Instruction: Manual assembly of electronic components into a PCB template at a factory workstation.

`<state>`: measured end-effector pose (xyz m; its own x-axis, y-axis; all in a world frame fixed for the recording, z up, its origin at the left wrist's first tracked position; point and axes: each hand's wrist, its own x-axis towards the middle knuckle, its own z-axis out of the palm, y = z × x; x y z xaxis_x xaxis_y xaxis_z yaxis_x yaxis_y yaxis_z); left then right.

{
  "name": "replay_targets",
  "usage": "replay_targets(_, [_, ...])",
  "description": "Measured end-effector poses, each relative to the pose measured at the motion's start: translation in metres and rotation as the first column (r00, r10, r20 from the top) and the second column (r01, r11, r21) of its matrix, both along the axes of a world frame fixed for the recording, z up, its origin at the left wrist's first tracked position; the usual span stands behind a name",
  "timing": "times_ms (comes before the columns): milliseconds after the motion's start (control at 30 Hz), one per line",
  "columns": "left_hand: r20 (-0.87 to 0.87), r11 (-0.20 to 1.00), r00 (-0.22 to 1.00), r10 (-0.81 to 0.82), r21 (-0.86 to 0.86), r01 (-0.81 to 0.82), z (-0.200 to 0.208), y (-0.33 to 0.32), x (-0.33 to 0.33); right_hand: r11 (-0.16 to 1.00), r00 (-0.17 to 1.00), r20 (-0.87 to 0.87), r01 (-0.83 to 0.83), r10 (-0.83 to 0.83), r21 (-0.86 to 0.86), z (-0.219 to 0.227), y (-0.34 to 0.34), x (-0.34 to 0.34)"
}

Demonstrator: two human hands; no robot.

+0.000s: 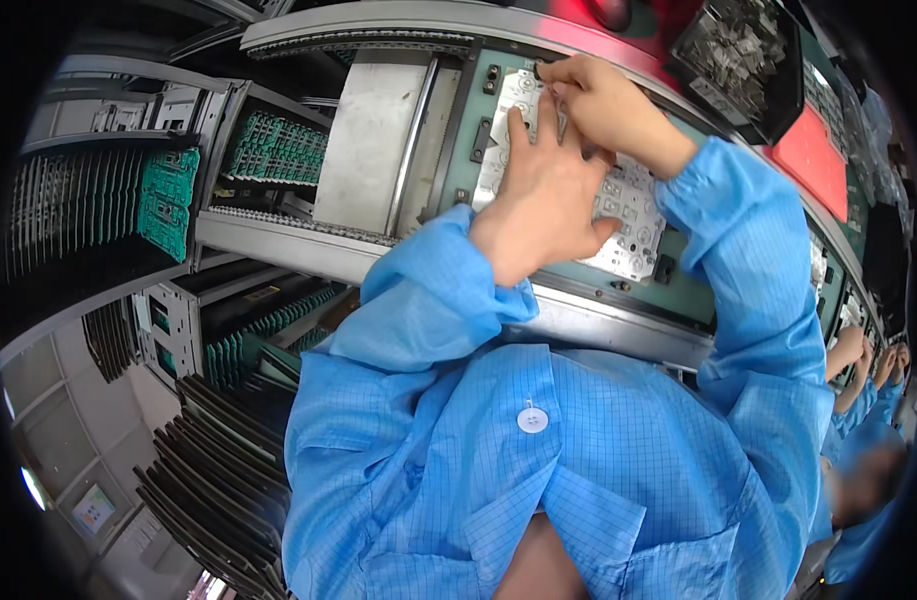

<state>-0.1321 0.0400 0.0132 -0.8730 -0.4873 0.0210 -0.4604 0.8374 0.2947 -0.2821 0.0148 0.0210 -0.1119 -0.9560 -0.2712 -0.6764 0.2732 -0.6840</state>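
A white circuit board with rows of small parts and round marks lies in a green fixture plate. My left hand is open, its fingers spread across the board. Just beyond it, my right hand is closed in a pinch at the board's far left corner, beside a dark clip on the fixture. What its fingertips hold, if anything, is hidden. Along the fixture's left side sit black clamps, and another black clamp stands at the board's near right corner.
A black bin of small metal parts stands at the far right, next to a red tray. Metal conveyor rails run along the near side. Racks of green circuit boards fill the left. Other people's hands show at the right.
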Motion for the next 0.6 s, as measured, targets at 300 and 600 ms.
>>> replay_targets(300, [-0.336, 0.993, 0.942, -0.026, 0.1, 0.063, 0.028, 0.002, 0.075, 0.952, 0.995, -0.022, -0.098, 0.095, -0.291, 0.066, 0.123, -0.03])
replay_targets(600, [-0.263, 0.996, 0.965, 0.021, 0.088, 0.002, 0.011, 0.038, 0.093, 0.871, 0.862, -0.462, -0.379, 0.209, -0.313, 0.028, 0.211, 0.014])
